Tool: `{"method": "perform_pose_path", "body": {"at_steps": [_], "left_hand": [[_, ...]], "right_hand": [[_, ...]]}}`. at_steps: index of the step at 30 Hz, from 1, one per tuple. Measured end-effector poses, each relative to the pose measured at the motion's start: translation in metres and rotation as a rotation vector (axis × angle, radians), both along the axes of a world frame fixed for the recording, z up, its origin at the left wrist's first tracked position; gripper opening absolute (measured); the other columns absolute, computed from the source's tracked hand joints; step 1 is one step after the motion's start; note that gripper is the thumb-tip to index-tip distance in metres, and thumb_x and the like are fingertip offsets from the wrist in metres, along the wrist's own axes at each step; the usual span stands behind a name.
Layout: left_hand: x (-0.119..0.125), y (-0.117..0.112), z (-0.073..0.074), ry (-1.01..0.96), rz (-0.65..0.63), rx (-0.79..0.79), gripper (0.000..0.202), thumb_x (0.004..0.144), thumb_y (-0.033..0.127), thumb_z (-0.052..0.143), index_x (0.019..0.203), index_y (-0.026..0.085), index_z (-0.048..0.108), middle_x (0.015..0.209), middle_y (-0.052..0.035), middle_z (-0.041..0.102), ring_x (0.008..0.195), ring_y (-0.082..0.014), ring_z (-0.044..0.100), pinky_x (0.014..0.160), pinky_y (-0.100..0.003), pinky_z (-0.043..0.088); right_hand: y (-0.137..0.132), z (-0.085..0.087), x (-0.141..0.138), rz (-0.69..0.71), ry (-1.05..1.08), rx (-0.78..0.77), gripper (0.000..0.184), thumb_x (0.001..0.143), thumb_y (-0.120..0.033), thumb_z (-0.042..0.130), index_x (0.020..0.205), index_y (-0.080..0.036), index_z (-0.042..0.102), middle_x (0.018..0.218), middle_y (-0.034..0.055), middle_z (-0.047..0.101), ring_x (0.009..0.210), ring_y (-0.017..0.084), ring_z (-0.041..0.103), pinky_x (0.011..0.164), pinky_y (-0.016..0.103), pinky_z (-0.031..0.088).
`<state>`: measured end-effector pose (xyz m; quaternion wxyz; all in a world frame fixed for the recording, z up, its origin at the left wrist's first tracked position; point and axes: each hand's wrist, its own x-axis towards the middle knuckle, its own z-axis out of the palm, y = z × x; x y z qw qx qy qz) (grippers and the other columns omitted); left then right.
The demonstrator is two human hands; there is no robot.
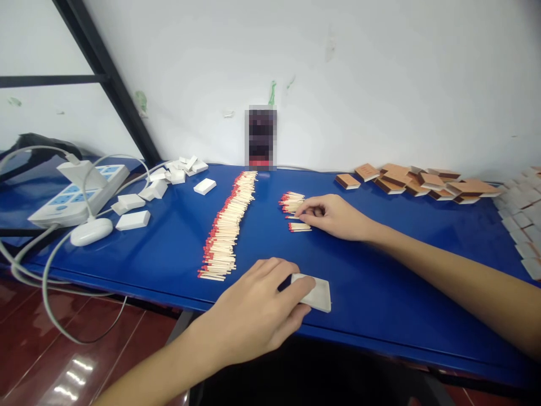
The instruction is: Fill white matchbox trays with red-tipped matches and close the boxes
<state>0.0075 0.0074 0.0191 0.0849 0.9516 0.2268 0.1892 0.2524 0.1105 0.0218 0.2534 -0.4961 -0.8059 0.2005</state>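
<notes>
Blue table (262, 242) fills the middle, and across it goes the long row (228, 225) of matches, red heads to the left: light, stiff sticks, apt to scatter if nudged, so I'd take them by the bare wood. Left hand (262, 299) down at the near edge, clamped on its prize, one finger over the face; right hand (333, 214) out past the row, thumb and forefinger together, though whether they grip anything I cannot tell. White tray (322, 297) in that left hand: light, probably thin card, easily crushed, best held lightly by opposite walls. Beneath the right fingertips, a small cluster (296, 197), and just below it a lone match (291, 217): thin, likely snappable, one for a soft pinch.
</notes>
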Motion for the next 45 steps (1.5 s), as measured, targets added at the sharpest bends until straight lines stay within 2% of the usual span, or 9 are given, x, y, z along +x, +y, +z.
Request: {"method": "perform_pose_path", "body": {"at_steps": [5, 8, 14, 21, 31, 35, 39, 45], "left_hand": [[-0.001, 0.0, 0.0, 0.007, 0.001, -0.005, 0.022, 0.1, 0.019, 0.05, 0.122, 0.017, 0.053, 0.112, -0.0106, 0.057, 0.109, -0.028, 0.056, 0.093, -0.045, 0.051], [-0.001, 0.001, 0.0, 0.006, 0.0, -0.005, 0.022, 0.101, 0.019, 0.05, 0.123, 0.016, 0.053, 0.113, -0.0105, 0.057, 0.109, -0.0278, 0.056, 0.093, -0.045, 0.05], [0.0, 0.001, 0.0, 0.018, -0.006, -0.022, 0.023, 0.102, 0.019, 0.047, 0.124, 0.016, 0.052, 0.114, -0.0109, 0.056, 0.109, -0.0278, 0.055, 0.093, -0.045, 0.049], [-0.001, -0.001, 0.0, 0.025, -0.009, -0.043, 0.022, 0.103, 0.02, 0.045, 0.124, 0.016, 0.051, 0.113, -0.011, 0.056, 0.109, -0.0274, 0.053, 0.092, -0.044, 0.048], [-0.001, 0.0, -0.002, 0.029, -0.008, -0.037, 0.022, 0.104, 0.022, 0.045, 0.123, 0.016, 0.052, 0.112, -0.0103, 0.055, 0.109, -0.027, 0.054, 0.092, -0.043, 0.048], [-0.001, 0.0, -0.003, 0.037, -0.008, -0.037, 0.022, 0.104, 0.023, 0.044, 0.123, 0.016, 0.052, 0.112, -0.0101, 0.055, 0.109, -0.0269, 0.054, 0.093, -0.043, 0.047], [0.0, 0.001, -0.003, 0.033, -0.006, -0.034, 0.022, 0.104, 0.023, 0.044, 0.123, 0.016, 0.052, 0.112, -0.0097, 0.054, 0.108, -0.0264, 0.053, 0.092, -0.043, 0.047], [0.0, 0.001, -0.002, 0.031, -0.008, -0.032, 0.022, 0.104, 0.023, 0.043, 0.123, 0.016, 0.052, 0.111, -0.0096, 0.054, 0.108, -0.0264, 0.053, 0.092, -0.042, 0.047]], "right_hand": [[-0.003, 0.005, 0.003, 0.051, 0.007, -0.065, 0.023, 0.083, -0.035, 0.058, 0.082, -0.018, 0.073, 0.062, -0.0001, 0.061, 0.055, 0.012, 0.046, 0.054, 0.026, 0.035], [-0.003, 0.005, 0.004, 0.046, 0.048, -0.092, 0.024, 0.083, -0.036, 0.058, 0.085, -0.018, 0.073, 0.064, 0.0006, 0.061, 0.058, 0.013, 0.049, 0.055, 0.027, 0.037], [0.0, -0.002, 0.0, -0.09, 0.026, 0.046, 0.024, 0.082, -0.032, 0.057, 0.088, -0.017, 0.075, 0.057, -0.0015, 0.055, 0.054, 0.013, 0.045, 0.055, 0.027, 0.035], [0.004, -0.007, -0.001, -0.015, -0.022, 0.108, 0.023, 0.084, -0.031, 0.057, 0.087, -0.018, 0.075, 0.062, -0.0004, 0.058, 0.055, 0.012, 0.047, 0.057, 0.027, 0.036], [0.006, -0.011, -0.002, 0.004, -0.03, 0.189, 0.028, 0.087, -0.03, 0.056, 0.095, -0.02, 0.08, 0.064, 0.0012, 0.063, 0.055, 0.012, 0.048, 0.058, 0.027, 0.036], [0.005, -0.01, -0.002, -0.022, -0.003, 0.142, 0.03, 0.085, -0.034, 0.057, 0.096, -0.018, 0.08, 0.064, 0.0017, 0.063, 0.054, 0.013, 0.047, 0.055, 0.027, 0.036], [0.005, -0.007, -0.002, -0.037, 0.032, 0.061, 0.031, 0.082, -0.038, 0.059, 0.089, -0.015, 0.078, 0.061, 0.0022, 0.062, 0.053, 0.013, 0.046, 0.053, 0.027, 0.035], [0.006, -0.004, -0.001, -0.049, 0.026, 0.013, 0.032, 0.081, -0.042, 0.06, 0.086, -0.015, 0.076, 0.056, -0.0005, 0.055, 0.052, 0.012, 0.044, 0.053, 0.027, 0.034]]}}
